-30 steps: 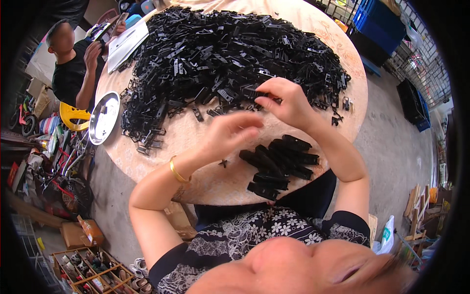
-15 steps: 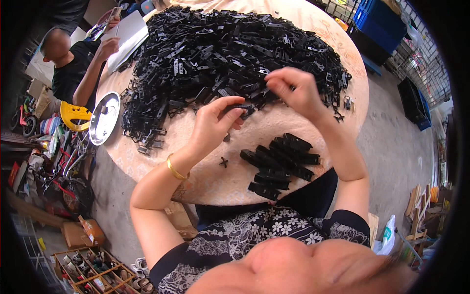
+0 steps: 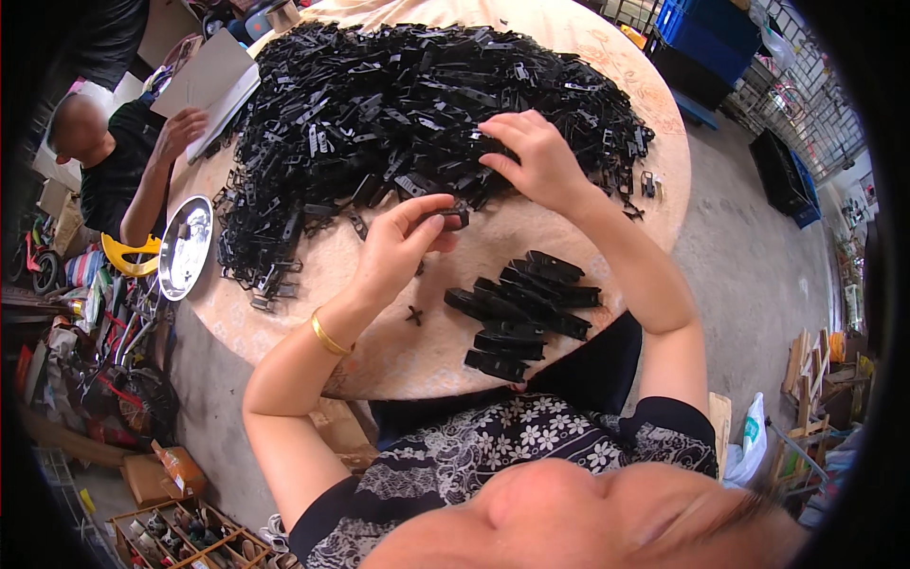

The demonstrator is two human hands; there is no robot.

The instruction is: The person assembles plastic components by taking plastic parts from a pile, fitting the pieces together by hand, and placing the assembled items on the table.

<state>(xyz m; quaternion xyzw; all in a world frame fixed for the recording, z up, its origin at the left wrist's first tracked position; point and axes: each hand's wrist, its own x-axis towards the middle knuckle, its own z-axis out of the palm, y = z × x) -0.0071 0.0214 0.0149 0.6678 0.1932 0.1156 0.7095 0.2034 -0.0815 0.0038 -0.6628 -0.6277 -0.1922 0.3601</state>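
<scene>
My left hand (image 3: 400,239) is closed, pinching a small black plastic piece (image 3: 461,217) between thumb and fingers above the near edge of the pile. Most of that piece is covered by the fingers. Over the pile of black plastic parts (image 3: 379,104), my right hand (image 3: 538,161) reaches with thumb and fingers apart. Its fingertips are at the parts, and I see nothing held in them. Nearer to me lies a group of longer black assembled pieces (image 3: 521,308), set side by side. A small black cross-shaped part (image 3: 414,316) rests alone on the cloth to their left.
A round table with a pale patterned cloth (image 3: 284,332) bears the pile. At its left edge is a shiny metal plate (image 3: 186,248) beside a yellow stool (image 3: 131,254). A co-worker (image 3: 123,161) sits at the far left with a notebook (image 3: 213,90). Blue crates (image 3: 711,38) stand at the far right.
My right hand has moved left over the pile, its thumb and fingers further apart. My left hand keeps its piece. The co-worker's notebook page or cover is now raised. The whole view has shifted slightly.
</scene>
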